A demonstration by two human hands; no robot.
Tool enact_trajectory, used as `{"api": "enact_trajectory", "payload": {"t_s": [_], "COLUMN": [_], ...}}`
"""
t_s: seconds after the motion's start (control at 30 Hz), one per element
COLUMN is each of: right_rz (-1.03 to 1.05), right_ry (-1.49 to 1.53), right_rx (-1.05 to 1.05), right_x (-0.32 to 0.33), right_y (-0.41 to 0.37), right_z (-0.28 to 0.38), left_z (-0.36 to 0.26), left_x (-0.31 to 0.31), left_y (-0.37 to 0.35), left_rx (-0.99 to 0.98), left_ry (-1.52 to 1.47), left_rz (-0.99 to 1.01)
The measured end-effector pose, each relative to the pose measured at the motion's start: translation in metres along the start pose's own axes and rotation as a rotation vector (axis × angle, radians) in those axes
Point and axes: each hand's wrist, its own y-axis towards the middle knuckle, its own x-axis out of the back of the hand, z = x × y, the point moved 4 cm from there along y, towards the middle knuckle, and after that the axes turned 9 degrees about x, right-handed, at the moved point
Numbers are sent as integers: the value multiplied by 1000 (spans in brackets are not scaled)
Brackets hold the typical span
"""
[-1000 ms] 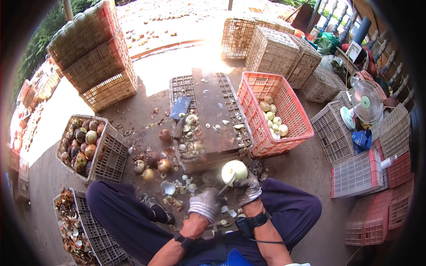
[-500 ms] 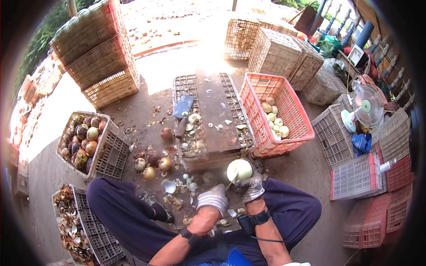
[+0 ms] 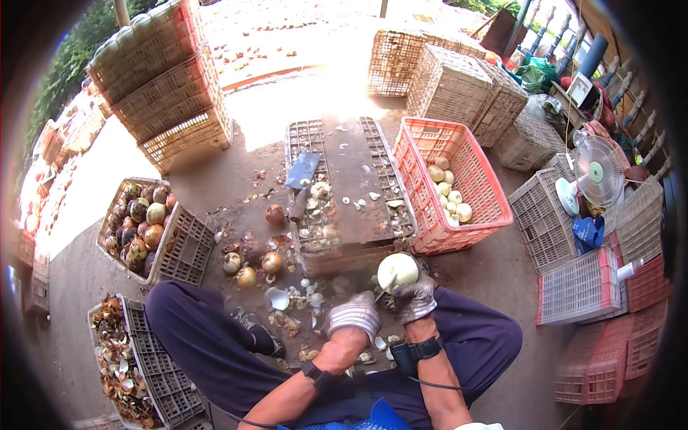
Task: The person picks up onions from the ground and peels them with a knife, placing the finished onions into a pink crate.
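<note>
Between my knees, my right hand [image 3: 413, 297], in a striped glove, holds a pale peeled onion [image 3: 398, 271] from its right side. My left hand [image 3: 354, 316], also gloved, is closed just left of and below the onion. A small blade-like tip shows between that hand and the onion; its handle is hidden in the fingers. Ahead lies an upturned crate with a board [image 3: 351, 179] on top, bearing a cleaver [image 3: 303, 172] and onion scraps. To its right, a red crate [image 3: 459, 233] holds peeled onions.
Unpeeled onions fill a crate [image 3: 188, 247] at the left, above a crate of skins [image 3: 154, 365]. Loose onions [image 3: 271, 263] and peelings lie on the floor near my left foot. Stacked crates [image 3: 168, 79] stand behind; a fan [image 3: 596, 172] stands right.
The view has shifted slightly, moving the scene a little to the right. The onion has turned slightly in my right hand, and both hands remain close together.
</note>
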Motion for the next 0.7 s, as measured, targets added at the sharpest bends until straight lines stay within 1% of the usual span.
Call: {"api": "enact_trajectory", "payload": {"t_s": [0.1,0.13,0.17,0.23,0.3,0.33,0.4,0.47,0.5,0.53,0.6,0.63,0.67,0.7], "right_rz": [-55,-42,-30,-43,-83,-77,-65,-72,-77,-100,-112,-118,-81,-36], "right_ry": [-42,-8,30,178,389,491,694,494,394,559,341,233,589,714], "right_rx": [2,-3,-8,-69,-180,-218,-294,-281,-276,-317,-281,-260,-358,-387], "right_x": [-5,-2,-2,0,-15,-14,-4,3,6,-3,3,6,-2,-8], "right_y": [4,0,-3,-9,-5,-7,-11,-8,-8,-5,-9,-10,-11,-13], "right_z": [25,19,13,-1,14,7,-18,-28,-32,-15,-16,-15,-10,-2], "left_z": [-5,-6,1,10,16,16,16,9,6,6,10,13,17,20], "left_x": [2,9,5,14,25,29,27,28,19,12,2,11,18,24], "left_y": [-4,-5,0,-1,-2,-4,-4,-11,-9,-5,4,5,6,5], "left_rx": [-18,-13,-101,-232,-314,-357,-280,-165,-135,-123,-125,-139,-282,-424], "left_ry": [-53,-2,-12,46,114,147,81,43,38,39,56,76,144,215], "left_rz": [0,14,-62,-202,-239,-259,-204,-174,-172,-176,-174,-167,-225,-281]}}
